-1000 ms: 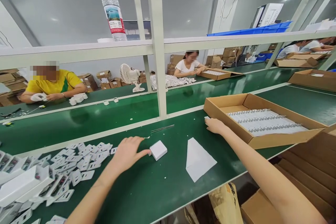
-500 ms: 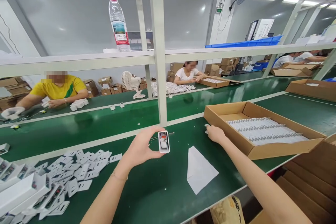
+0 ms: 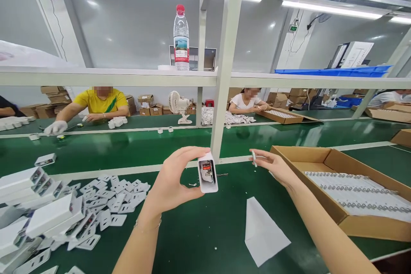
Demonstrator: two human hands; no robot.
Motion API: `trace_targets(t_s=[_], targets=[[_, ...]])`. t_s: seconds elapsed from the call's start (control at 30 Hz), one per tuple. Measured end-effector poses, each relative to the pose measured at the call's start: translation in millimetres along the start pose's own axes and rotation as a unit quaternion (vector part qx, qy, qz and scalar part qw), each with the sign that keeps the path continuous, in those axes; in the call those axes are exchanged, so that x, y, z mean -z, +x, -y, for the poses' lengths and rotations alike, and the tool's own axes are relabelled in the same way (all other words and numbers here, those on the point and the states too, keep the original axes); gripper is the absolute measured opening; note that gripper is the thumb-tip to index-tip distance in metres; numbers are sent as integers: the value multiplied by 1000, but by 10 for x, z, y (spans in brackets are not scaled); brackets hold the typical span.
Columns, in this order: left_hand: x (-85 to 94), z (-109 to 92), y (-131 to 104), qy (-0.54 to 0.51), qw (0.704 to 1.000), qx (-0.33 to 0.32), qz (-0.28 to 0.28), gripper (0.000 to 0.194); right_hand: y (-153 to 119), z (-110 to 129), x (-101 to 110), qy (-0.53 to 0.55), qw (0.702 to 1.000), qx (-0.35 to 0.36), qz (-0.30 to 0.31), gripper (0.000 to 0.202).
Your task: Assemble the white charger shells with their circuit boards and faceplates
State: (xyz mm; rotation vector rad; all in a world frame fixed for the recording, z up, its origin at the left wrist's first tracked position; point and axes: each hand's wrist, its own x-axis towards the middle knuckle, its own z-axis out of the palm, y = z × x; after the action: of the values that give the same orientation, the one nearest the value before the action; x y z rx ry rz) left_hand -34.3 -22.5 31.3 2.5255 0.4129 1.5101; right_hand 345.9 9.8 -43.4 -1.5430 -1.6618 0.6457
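Observation:
My left hand (image 3: 171,180) is closed around a white rectangular charger housing (image 3: 214,185), fingers above and thumb below. The housing's open end faces me, showing a red USB port and metal parts inside. To its right, my right hand (image 3: 278,166) pinches a small white end plate (image 3: 254,158), seen nearly edge-on and apart from the housing. Behind the housing, part of a thin metal rod (image 3: 222,174) shows on the green table. At the left lie a loose pile of slotted white plates (image 3: 118,192) and several stacked white housings (image 3: 51,216).
A sheet of white paper (image 3: 265,233) lies near the front. Right of it stands a cardboard box (image 3: 375,227) with rows of white pieces. A shelf post (image 3: 224,64) rises beyond my hands; a bottle (image 3: 181,47) stands on the shelf. Co-workers sit across the line.
The view has turned left, so the scene sits farther right. My right hand has come away from the box side, lifting the end plate upright. My left hand still holds the housing.

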Motion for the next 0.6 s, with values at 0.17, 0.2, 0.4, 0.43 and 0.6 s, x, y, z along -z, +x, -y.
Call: trace_targets(t_s=[0.17,0.2,0.4,0.43,0.6], targets=[[120,-20,-37,12,1000,14,2,59,-178,798,-331,276,942,189,10,61],[144,-25,-44,16,1000,14,1,59,-225,957,-412,342,910,232,26,53],[258,-40,-59,32,999,17,-12,58,-381,1606,-801,456,817,345,74,31],[270,-37,-58,34,999,15,-13,57,-379,1657,-849,464,809,354,73,31],[316,-12,-65,59,998,-4,-14,57,-299,1802,-1057,531,764,360,69,28]])
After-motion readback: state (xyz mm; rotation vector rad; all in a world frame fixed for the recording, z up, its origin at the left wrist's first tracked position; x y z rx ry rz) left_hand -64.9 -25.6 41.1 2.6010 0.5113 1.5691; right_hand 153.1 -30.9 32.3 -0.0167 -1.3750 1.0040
